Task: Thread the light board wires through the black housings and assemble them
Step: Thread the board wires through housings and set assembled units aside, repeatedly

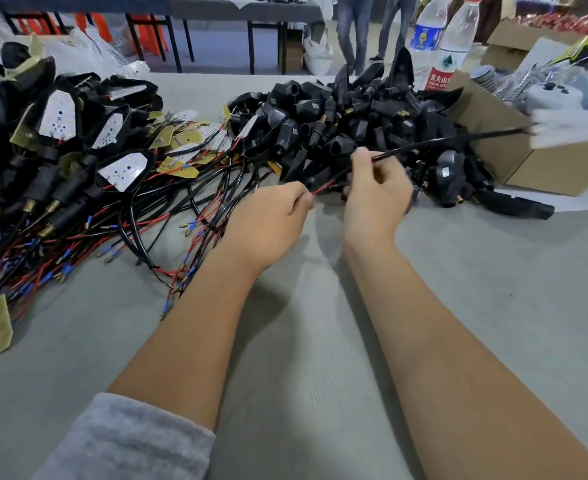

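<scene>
At twelve o'clock on the bench, the left hand [271, 206] is pinching the red wire [323, 187] while the right hand [377, 188] is gripping the black sleeved wire [434, 143], risking a slip or snag on the housings pile [337, 112].

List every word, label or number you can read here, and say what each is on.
"农夫山": red label of the nearer water bottle; the small line beneath is blurred.
Blue label on the farther bottle: a logo, text unreadable.
White stickers on the black housings: too small to read.
Light boards: no readable print.
</scene>
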Demonstrator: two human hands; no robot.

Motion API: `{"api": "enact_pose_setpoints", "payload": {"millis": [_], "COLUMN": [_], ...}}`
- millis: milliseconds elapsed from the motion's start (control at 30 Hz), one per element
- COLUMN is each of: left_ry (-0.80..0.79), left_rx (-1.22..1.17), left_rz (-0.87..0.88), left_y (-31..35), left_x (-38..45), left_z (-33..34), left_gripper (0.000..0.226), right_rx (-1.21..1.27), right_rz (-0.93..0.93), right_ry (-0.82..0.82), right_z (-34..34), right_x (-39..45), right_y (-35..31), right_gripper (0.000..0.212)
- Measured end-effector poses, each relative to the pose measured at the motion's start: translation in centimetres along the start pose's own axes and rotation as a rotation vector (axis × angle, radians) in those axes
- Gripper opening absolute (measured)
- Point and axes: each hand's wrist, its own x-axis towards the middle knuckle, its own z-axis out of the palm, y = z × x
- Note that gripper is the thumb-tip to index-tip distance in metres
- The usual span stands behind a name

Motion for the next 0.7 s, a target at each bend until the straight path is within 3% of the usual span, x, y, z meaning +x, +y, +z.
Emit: {"api": "enact_pose_setpoints", "payload": {"millis": [67,167,333,467,567,633,700], "left_ry": [-0.027,-0.023,-0.025,0.017,0.07,0.09,0.091], "left_rx": [-0.006,-0.024,-0.018,-0.145,-0.186,-0.255,-0.344], "left_rz": [-0.012,-0.014,-0.033,-0.113,-0.15,-0.178,-0.199], "left_y": [-0.2,-0.1,-0.5,-0.5,-0.4,-0.5,-0.9], "left_x": [-0.1,-0.1,-0.1,-0.2,-0.2,-0.1,0.0], "left_z": [0.2,0.3,0.6,0.6,0.3,0.2,0.3], "left_gripper": [0.028,0.028,0.028,0.047,0.034,0.021,0.023], "right_rx": [-0.005,-0.033,-0.212,-0.114,0.01,0.053,0.045], "right_rz": [0.005,0.092,0.189,0.199,0.237,0.242,0.242], "right_ry": [0.123,0.166,-0.008,-0.043,-0.104,-0.217,-0.341], "right_z": [-0.5,-1.1,-1.1,-1.0,-1.0,-0.9,-0.6], "right_x": [0.5,1.4,1.7,1.6,1.6,1.3,0.8], "right_y": [0.0,0.5,0.7,0.8,0.7,0.5,0.5], "right_gripper": [0.028,0.031,0.035,0.041,0.041,0.04,0.041]}}
